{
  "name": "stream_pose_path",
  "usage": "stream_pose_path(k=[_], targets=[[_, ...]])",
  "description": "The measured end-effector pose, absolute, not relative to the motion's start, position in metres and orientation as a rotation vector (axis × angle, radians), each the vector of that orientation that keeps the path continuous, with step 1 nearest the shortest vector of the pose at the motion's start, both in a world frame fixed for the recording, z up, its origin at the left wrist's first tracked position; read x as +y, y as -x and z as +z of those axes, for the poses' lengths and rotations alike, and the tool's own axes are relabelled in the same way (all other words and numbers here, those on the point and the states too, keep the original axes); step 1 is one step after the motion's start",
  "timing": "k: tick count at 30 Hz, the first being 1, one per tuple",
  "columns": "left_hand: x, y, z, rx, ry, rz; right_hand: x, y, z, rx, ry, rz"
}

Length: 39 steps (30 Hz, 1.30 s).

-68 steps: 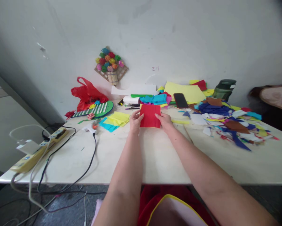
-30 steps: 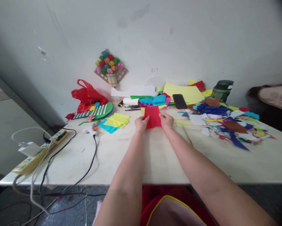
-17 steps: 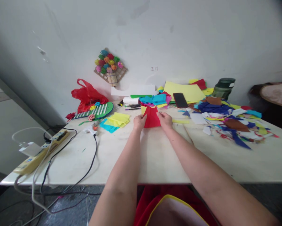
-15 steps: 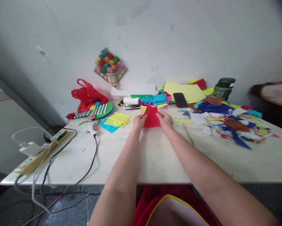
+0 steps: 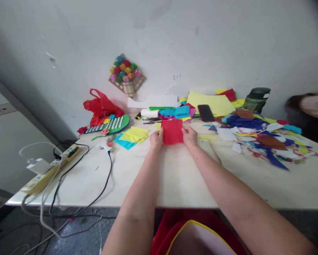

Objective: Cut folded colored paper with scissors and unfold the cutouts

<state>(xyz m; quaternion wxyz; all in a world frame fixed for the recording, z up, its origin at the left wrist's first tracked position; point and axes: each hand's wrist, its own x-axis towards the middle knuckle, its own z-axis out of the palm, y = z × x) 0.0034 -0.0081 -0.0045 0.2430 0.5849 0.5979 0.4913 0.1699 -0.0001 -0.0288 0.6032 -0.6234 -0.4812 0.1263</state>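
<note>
Starting at the far left, one yellow power strip (image 5: pixel 34 187) is noted on the table (image 5: pixel 132 179), with one white adapter (image 5: pixel 39 166) at it; the cables are tangled and partly cut off by the frame. One red plastic bag (image 5: pixel 102 109) is set near the wall; its contents cannot be made out. Before it, one green board (image 5: pixel 125 122) is seen, with four flowers (red, pink, yellow, blue) on or beside it. One apparent glue gun (image 5: pixel 104 146) is blurred. On the wall, one slatted holder (image 5: pixel 128 88) is filled with flowers (image 5: pixel 125 70); more than ten are counted, an exact figure being prevented by overlap. Yellow sheets (image 5: pixel 135 134) are laid over blue.

At mid-table, one red sheet (image 5: pixel 172 132) is stretched between two hands: its left edge is pinched by the left hand (image 5: pixel 156 140), its right edge by the right hand (image 5: pixel 190 135). Fingertips behind it are hidden. A yellow corner (image 5: pixel 158 125) is exposed behind its left side.

Further right, one phone (image 5: pixel 206 113) is recorded, then one lidded green bottle (image 5: pixel 256 101), contents unseen. Scraps (image 5: pixel 271 142) are heaped, uncountable.
</note>
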Motion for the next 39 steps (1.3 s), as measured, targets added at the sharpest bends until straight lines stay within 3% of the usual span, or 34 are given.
stream_pose_path(k=[8,25,30,34,39], targets=[[0.007,0.026,0.011,1.789,-1.427,1.52,0.005,-0.172,-0.034,-1.123,1.429,0.327],[0.025,0.102,0.016,2.308,-1.616,1.058,-0.002,-0.167,-0.031,-1.181,1.493,0.333],[0.011,0.087,0.022,2.559,-1.679,1.105,-0.004,-0.163,-0.028,-1.251,1.547,0.272],[0.006,0.051,0.031,2.408,-1.912,1.297,-0.007,-0.157,-0.029,-1.33,1.571,0.202],[0.005,-0.006,0.015,1.808,-2.334,1.274,-0.009,-0.156,-0.026,-1.389,1.7,0.142]])
